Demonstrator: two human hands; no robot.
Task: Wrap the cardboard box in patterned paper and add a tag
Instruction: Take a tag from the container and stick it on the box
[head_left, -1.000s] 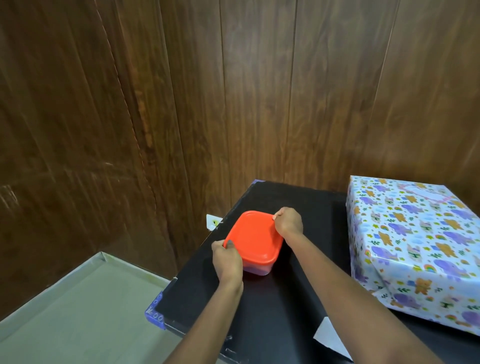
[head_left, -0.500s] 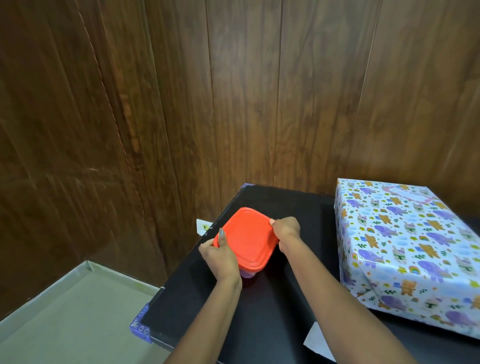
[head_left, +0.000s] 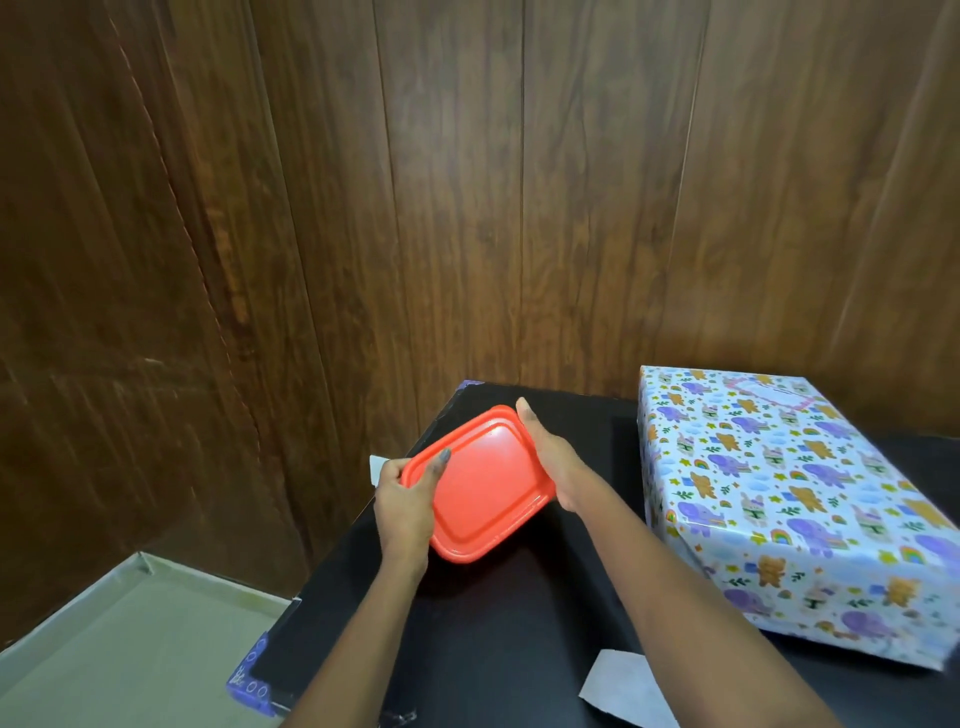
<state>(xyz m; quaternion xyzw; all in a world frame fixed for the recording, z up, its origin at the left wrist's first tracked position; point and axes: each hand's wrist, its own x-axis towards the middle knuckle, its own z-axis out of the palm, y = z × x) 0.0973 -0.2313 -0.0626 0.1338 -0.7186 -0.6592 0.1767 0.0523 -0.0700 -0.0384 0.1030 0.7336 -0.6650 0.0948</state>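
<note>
The box wrapped in animal-patterned paper (head_left: 779, 499) lies on the right side of the black table (head_left: 519, 623). A pink-bordered tag (head_left: 774, 397) shows on its top near the far end. A red-lidded plastic container (head_left: 480, 480) is lifted and tilted above the table's left part. My left hand (head_left: 408, 506) grips its near-left edge with the thumb on the lid. My right hand (head_left: 553, 460) holds its right side. Both hands are well left of the wrapped box.
A dark wood-panel wall stands close behind the table. A white paper scrap (head_left: 628, 686) lies near the front edge. A small white piece (head_left: 377, 465) peeks out beyond the table's left edge. Grey floor (head_left: 130, 649) lies lower left.
Both hands have lifted the red container off the table and tilted its lid toward me. The wrapped box has stayed in place.
</note>
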